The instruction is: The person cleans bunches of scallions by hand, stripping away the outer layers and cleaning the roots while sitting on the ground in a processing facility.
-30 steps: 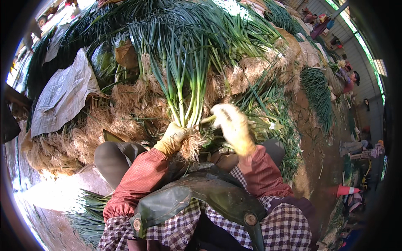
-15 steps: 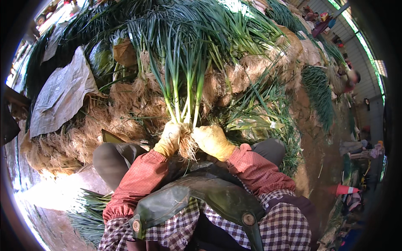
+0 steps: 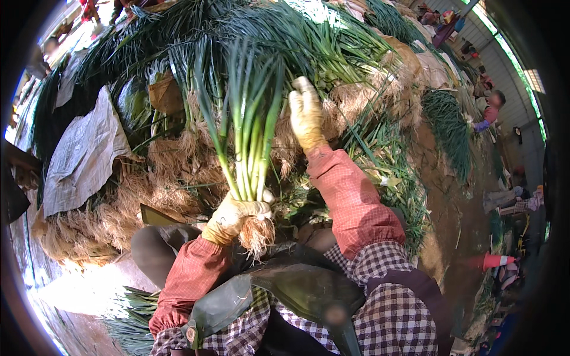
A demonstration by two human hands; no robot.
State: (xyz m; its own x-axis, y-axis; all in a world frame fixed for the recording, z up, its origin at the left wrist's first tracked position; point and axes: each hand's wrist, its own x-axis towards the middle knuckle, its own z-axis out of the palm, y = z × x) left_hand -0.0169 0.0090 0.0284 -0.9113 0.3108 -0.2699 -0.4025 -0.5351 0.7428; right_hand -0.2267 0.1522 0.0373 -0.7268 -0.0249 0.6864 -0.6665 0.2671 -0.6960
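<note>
My left hand (image 3: 233,217), in a yellowish-white glove, is closed round the lower stems of a bunch of green onions (image 3: 244,139). The bunch stands upright, green leaves pointing away from me, with its pale stringy roots (image 3: 257,235) hanging below the fist. My right hand (image 3: 306,115), gloved alike, is stretched forward beside the leaves on their right, apart from the stems. Its fingers are extended and hold nothing that I can see. Just past it lies a large heap of green onions (image 3: 332,50), roots toward me.
A pale woven sack (image 3: 89,151) covers part of the heap at left. Loose leaf trimmings (image 3: 409,204) lie to the right of my knees. More green onions (image 3: 133,317) lie at lower left. A red-and-white cone (image 3: 496,261) and another person (image 3: 491,113) are at far right.
My right hand has left the roots and stems and moved forward, its fingers straightening. My left hand has come slightly nearer and lower, still gripping the bunch.
</note>
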